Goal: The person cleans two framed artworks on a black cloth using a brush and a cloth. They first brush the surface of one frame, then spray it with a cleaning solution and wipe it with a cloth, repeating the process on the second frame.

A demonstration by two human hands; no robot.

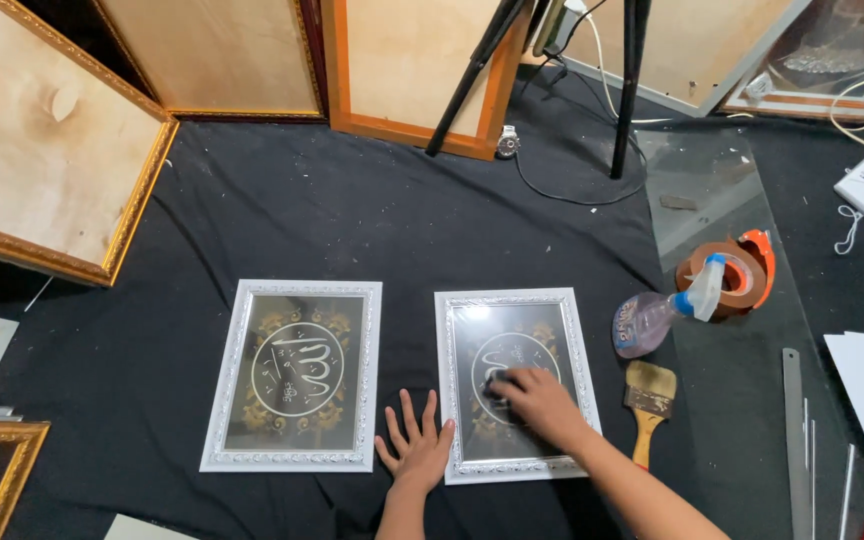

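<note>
1. The silver-white ornate rectangular picture frame with glazed dark artwork (515,385) lies flat in the lower middle of the frame on black cloth. The right hand (537,397) presses a small dark wad of cloth (497,385) against the glass over the round pale motif; its grip is clenched on that wad.
2. The left hand (415,447) lies flat beside the frame's lower left corner, fingers spread, released and holding nothing, its fingertips just at the moulding.
3. Judged from this, the step in hand is wiping the glass pane. The next move seems to call for steady, light strokes across the remaining glass, with the flat hand bracing so the frame does not slide on the cloth.
4. The glass is smooth and glossy, catching a soft glare near its top; the moulding is embossed and beaded, a rougher texture.
5. Left of it, lower centre-left, lies a second matching silver-white frame with gold and pale ornament (295,375), apart from both hands.
6. To the right, a clear plastic spray bottle with a blue and white trigger (664,312) lies tilted, and below it a flat wooden-handled paintbrush with pale bristles (649,405).
7. Further right sits a brown tape roll in an orange dispenser (732,272) on a sheet of clear glass (712,180).
8. Across the top and upper left lean large gold-edged frames showing plain wooden backs (47,165).
</note>
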